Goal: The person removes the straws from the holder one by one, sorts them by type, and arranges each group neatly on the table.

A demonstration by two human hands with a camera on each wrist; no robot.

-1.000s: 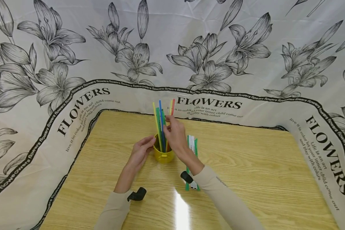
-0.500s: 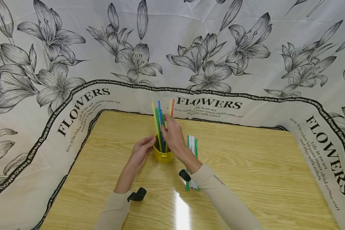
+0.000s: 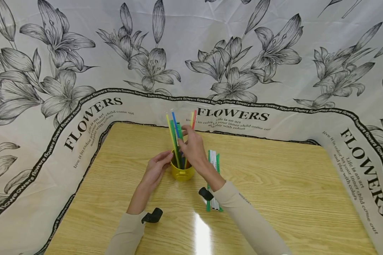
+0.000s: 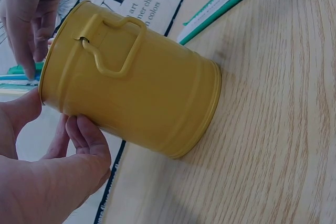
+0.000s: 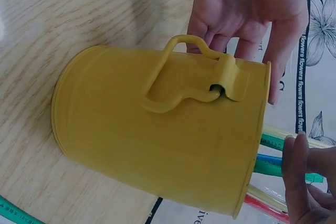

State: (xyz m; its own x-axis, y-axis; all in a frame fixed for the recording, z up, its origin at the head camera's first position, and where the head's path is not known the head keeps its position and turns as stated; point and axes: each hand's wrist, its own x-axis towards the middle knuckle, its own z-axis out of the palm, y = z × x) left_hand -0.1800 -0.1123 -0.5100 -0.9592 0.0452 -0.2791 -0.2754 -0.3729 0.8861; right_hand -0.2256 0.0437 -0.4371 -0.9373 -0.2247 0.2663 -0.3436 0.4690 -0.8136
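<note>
A small yellow metal bucket [image 3: 182, 174] with a wire handle stands upright on the wooden table. My left hand [image 3: 156, 165] grips its rim, thumb at the edge and fingers curled against the outer wall in the left wrist view. Out of the bucket rise a yellow straw [image 3: 172, 136], a blue straw [image 3: 175, 124], a red straw [image 3: 194, 119] beside another yellow one, and long green printed wrappers [image 5: 270, 168]. My right hand [image 3: 194, 147] is above the opening, fingers loosely spread among the straws. Its thumb touches the blue straw.
Right of the bucket lie a green wrapped stick [image 3: 218, 163] and white wrapped sticks [image 3: 213, 159], partly under my right forearm. A white flower-printed cloth [image 3: 159, 71] hangs behind the wooden table [image 3: 274, 184] and along its sides.
The blue and yellow straws on the left have leaned further left, and the red straw slightly right. My right hand shifted a little left among them; my left hand stayed on the bucket.
</note>
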